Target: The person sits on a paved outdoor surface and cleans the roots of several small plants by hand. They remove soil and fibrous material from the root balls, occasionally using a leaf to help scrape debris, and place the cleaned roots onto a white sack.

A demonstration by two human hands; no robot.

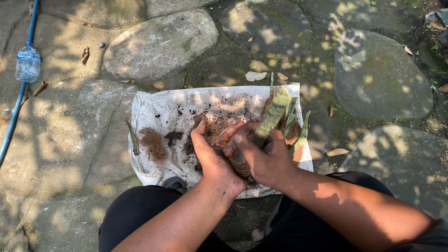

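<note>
A stiff green mottled plant leaf (274, 112) sticks up out of my right hand (267, 156), which grips it near its base. My left hand (211, 156) presses against a brown fibrous root clump (235, 158) at the leaf's foot, held between both hands over a white cloth sack (161, 109) spread on the stone ground. More green leaves (301, 135) of the same kind lie on the cloth just right of my hands. A tuft of brown root fibre (152, 142) and bits of dark soil (173, 136) lie on the cloth to the left.
A clear plastic water bottle (28, 63) lies at the far left beside a blue hose (17, 105). Large flat paving stones (158, 44) with dry leaves (255, 75) surround the cloth. My knees in dark trousers (140, 210) frame the bottom.
</note>
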